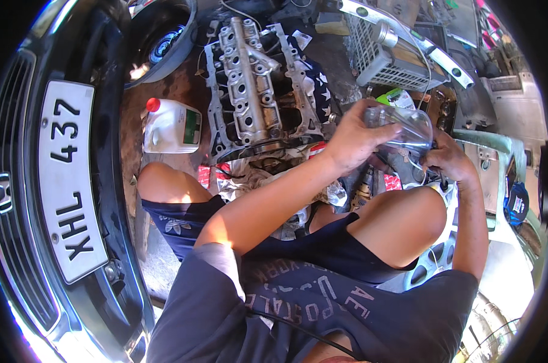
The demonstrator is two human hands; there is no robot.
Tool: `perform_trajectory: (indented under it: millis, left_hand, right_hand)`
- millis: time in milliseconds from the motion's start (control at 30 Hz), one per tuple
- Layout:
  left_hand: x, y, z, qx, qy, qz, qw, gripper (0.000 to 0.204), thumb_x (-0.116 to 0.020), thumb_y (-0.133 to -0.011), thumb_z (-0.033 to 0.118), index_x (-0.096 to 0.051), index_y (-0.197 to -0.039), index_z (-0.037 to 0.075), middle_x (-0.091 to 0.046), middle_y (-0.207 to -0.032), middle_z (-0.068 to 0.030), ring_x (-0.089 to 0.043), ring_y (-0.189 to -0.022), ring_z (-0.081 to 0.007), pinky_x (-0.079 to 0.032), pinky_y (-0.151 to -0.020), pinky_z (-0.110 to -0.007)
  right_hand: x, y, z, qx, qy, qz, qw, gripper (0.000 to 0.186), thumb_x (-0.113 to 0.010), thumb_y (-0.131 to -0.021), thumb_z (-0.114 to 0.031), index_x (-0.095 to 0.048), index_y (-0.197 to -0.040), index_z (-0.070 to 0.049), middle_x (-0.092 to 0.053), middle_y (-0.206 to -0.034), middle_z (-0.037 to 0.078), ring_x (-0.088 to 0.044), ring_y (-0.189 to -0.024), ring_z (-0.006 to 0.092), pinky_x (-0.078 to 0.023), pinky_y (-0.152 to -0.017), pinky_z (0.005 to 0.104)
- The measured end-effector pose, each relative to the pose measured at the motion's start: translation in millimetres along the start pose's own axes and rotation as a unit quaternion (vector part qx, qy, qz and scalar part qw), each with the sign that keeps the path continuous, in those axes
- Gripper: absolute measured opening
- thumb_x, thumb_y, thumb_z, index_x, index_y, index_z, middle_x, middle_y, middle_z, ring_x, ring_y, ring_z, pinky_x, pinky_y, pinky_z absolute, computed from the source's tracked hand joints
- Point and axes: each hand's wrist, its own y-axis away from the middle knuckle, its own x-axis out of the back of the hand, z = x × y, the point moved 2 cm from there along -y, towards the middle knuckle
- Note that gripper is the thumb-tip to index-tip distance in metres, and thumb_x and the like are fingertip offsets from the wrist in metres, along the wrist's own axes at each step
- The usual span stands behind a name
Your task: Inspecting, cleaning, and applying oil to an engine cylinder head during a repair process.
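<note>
A clear plastic container point(410, 134) is held up in front of me, to the right of the engine part. My left hand point(357, 139) is closed around its left side, with the thumb lying along it. On the lower right, my right hand point(448, 160) has its fingers curled at the container's edge; some fingertips are hidden. A thin pale cord-like piece shows below the container, near the right hand. Behind the container a green-labelled item point(397, 98) shows in part. A metal engine cylinder head point(243, 91) lies on the ground ahead, left of my hands.
A white jug with a red cap point(172, 127) stands left of the engine part. A black tub point(180, 66) is at the far left, a grey crate point(379, 63) at the far right with a long silver bar point(434, 51) across it. A car's front bumper point(113, 230) runs along my left.
</note>
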Motion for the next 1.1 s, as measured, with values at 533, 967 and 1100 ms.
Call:
perform_trajectory:
  millis: [533, 967, 1100]
  left_hand:
    - [58, 136, 114, -0.016, -0.186, 0.053, 0.981, 0.037, -0.060, -0.090, 0.023, -0.050, -0.115, -0.004, -0.065, -0.092, -0.0128, -0.067, -0.068, -0.0198, -0.057, -0.046, -0.032]
    - [64, 173, 126, 0.024, -0.188, 0.048, 0.981, 0.051, -0.063, -0.085, 0.022, -0.042, -0.123, -0.005, -0.064, -0.092, -0.0172, -0.066, -0.061, -0.0287, -0.057, -0.043, -0.036]
    - [74, 174, 121, 0.018, -0.231, 0.042, 0.972, 0.046, -0.064, -0.084, 0.021, -0.047, -0.117, -0.005, -0.064, -0.093, -0.0166, -0.066, -0.063, -0.0262, -0.057, -0.044, -0.034]
  right_hand:
    - [-179, 5, -43, 0.045, -0.241, -0.198, 0.949, 0.061, -0.078, -0.076, -0.023, -0.048, -0.126, -0.008, -0.059, -0.077, 0.000, -0.048, -0.055, 0.0045, -0.034, -0.047, 0.0183]
    - [-206, 24, -34, 0.101, -0.306, -0.242, 0.915, 0.056, -0.071, -0.082, -0.023, -0.044, -0.128, -0.003, -0.055, -0.077, 0.003, -0.045, -0.052, 0.0054, -0.034, -0.045, 0.0187]
    - [-212, 18, -27, 0.100, -0.290, -0.222, 0.925, 0.059, -0.071, -0.082, -0.026, -0.044, -0.129, -0.004, -0.055, -0.075, 0.002, -0.045, -0.053, 0.0049, -0.035, -0.046, 0.0185]
